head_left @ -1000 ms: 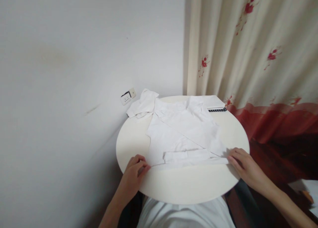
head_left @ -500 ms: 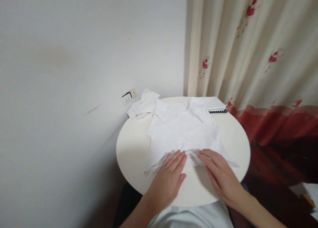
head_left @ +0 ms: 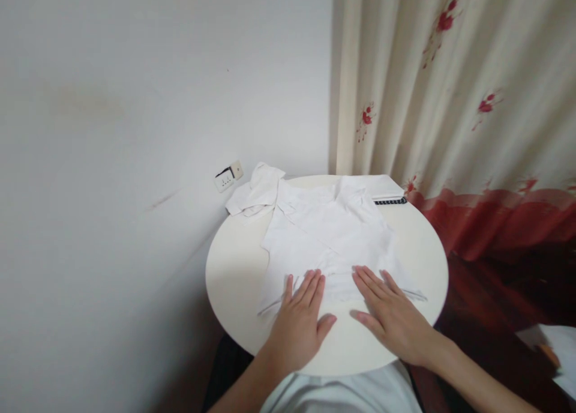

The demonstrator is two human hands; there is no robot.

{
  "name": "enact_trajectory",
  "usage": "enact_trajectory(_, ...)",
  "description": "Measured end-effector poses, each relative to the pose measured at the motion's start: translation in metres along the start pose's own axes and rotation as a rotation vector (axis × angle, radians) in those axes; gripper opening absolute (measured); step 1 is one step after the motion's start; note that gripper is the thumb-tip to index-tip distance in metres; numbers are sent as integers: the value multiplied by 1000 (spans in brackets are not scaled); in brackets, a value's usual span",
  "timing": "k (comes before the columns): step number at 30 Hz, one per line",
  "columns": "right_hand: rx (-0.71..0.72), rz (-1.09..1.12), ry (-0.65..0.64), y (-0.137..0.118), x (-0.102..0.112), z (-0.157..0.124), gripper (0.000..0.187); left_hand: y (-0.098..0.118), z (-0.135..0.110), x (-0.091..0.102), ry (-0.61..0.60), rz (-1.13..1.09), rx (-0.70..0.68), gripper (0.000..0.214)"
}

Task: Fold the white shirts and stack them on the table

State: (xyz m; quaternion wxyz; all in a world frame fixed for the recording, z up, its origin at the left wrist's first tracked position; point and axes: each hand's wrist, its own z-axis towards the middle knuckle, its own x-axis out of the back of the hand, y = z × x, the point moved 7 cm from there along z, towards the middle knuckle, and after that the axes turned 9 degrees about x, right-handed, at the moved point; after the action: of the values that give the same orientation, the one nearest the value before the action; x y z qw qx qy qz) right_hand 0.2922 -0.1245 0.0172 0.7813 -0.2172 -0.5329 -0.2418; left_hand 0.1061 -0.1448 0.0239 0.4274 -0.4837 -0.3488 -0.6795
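A white shirt point(head_left: 324, 233) lies spread on a round cream table point(head_left: 234, 275), partly folded, with one sleeve hanging off the far left edge. My left hand point(head_left: 299, 323) rests flat on the near hem of the shirt, fingers stretched out and slightly apart. My right hand point(head_left: 389, 314) lies flat beside it, fingers spread, pressing the hem's right part. Both hands hold nothing.
A white notebook with a dark spiral edge point(head_left: 390, 201) sits at the table's far right, partly under the shirt. A floral curtain point(head_left: 450, 101) hangs behind and to the right. A wall socket point(head_left: 228, 176) is on the left wall.
My hands left the two bottom corners of the shirt and came together at the middle of the hem. They now lie flat there, the fingers more spread than half a second ago.
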Motion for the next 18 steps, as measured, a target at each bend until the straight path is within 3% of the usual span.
enact_trajectory(7,-38,-79,12,18,7,-31,68,-32,-15,7,12,80,41,62)
enact_trajectory(13,-66,-146,73,37,12,-54,62,-71,-41,30,-13,80,-24,69)
enact_trajectory(18,-16,-62,80,65,25,-75,62,-100,-57,42,-68,38,-99,74)
